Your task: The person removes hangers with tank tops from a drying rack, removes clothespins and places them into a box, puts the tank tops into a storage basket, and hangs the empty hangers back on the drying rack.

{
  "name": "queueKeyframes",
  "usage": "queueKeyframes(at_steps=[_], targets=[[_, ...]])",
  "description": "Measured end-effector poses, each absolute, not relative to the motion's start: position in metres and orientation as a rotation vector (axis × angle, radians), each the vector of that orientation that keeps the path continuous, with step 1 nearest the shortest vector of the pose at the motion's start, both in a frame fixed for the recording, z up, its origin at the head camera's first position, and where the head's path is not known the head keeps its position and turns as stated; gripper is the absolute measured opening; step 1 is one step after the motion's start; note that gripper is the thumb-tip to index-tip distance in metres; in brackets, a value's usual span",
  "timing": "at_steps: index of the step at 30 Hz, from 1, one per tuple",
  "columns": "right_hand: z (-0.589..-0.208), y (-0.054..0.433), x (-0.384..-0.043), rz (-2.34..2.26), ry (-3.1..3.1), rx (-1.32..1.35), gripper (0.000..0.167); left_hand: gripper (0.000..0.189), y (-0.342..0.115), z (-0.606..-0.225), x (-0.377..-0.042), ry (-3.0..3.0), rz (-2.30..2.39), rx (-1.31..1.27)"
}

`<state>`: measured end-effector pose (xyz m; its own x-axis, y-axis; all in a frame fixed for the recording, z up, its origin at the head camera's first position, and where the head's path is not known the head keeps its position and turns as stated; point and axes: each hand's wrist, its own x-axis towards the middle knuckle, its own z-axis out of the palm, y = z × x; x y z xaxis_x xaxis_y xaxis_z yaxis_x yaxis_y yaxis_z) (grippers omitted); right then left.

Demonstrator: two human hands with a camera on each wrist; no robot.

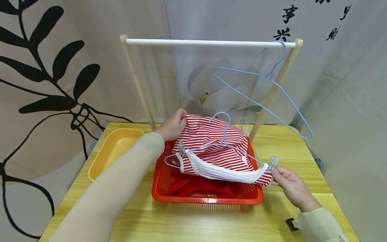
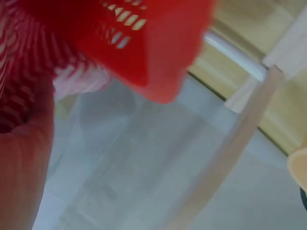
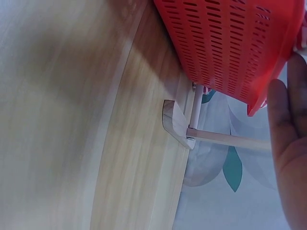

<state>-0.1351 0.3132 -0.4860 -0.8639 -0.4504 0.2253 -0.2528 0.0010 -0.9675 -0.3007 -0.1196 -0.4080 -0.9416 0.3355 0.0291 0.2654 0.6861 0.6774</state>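
A red-and-white striped garment [image 1: 208,132] with a white-trimmed edge lies over the red basket. A blue wire hanger [image 1: 224,132] sits against it, with a clip [image 1: 181,149] fastening the trim on the left and another clip [image 1: 273,163] on the right. My left hand [image 1: 173,127] grips the garment's far left part; its fingertips are hidden by the cloth. At the right corner, my right hand [image 1: 292,187] pinches the clip between thumb and fingers. In the right wrist view, that hand's fingers [image 3: 283,117] reach past the basket's rim.
The red basket [image 1: 207,201] holds red cloth [image 1: 202,188]. Behind it stands a wooden rack with a white rod [image 1: 196,42], from which a second blue hanger [image 1: 242,97] hangs on the right. A yellow tray [image 1: 116,151] lies on the left of the wooden table [image 1: 145,218].
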Motion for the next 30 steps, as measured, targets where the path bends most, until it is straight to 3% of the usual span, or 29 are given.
queueKeyframes(at_steps=[12,30], targets=[[-0.487,0.314,-0.134,-1.991,2.127,-0.746,0.041,0.021,-0.121,-0.394,-0.285,2.683,1.368,0.548],[-0.487,0.314,-0.134,-1.967,2.111,-0.759,0.043,0.072,-0.131,-0.427,-0.288,2.692,0.622,0.547]])
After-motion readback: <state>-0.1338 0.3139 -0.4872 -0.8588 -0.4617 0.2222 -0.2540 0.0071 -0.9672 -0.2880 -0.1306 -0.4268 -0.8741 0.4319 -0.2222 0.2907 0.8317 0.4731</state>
